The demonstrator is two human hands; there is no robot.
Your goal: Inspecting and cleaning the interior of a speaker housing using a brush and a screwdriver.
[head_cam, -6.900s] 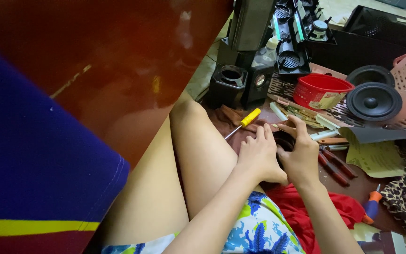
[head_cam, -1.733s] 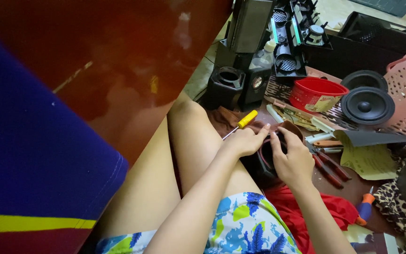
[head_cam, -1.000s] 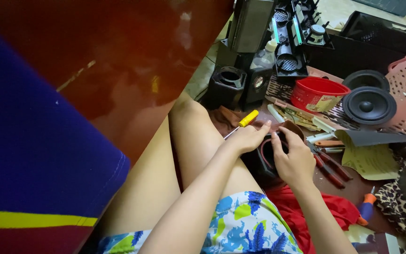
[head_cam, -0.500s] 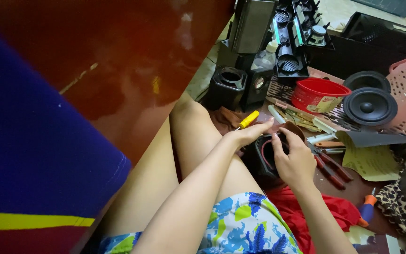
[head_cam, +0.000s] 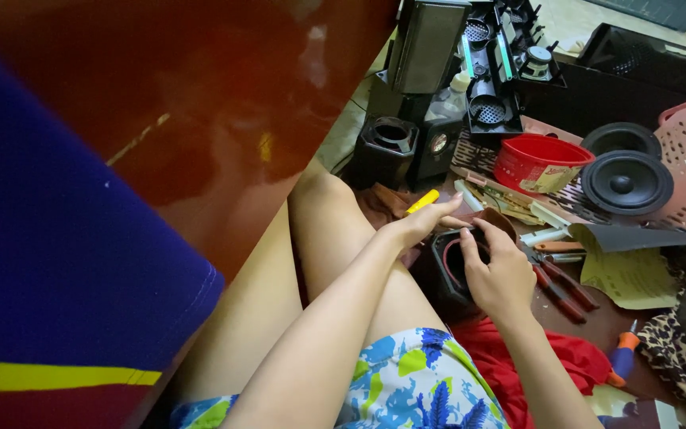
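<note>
Both hands at a small black speaker box (head_cam: 448, 274) on the floor beside the bent knee. Left hand (head_cam: 422, 224) loosely open, fingers extended over a yellow-handled screwdriver (head_cam: 422, 201). Right hand (head_cam: 500, 270) curled, gripping the box's top edge. Red pliers (head_cam: 561, 284) just beside.

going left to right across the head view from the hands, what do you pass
left hand → small black speaker box → right hand → red-handled pliers → orange-and-blue screwdriver handle → leopard-print cloth
</note>
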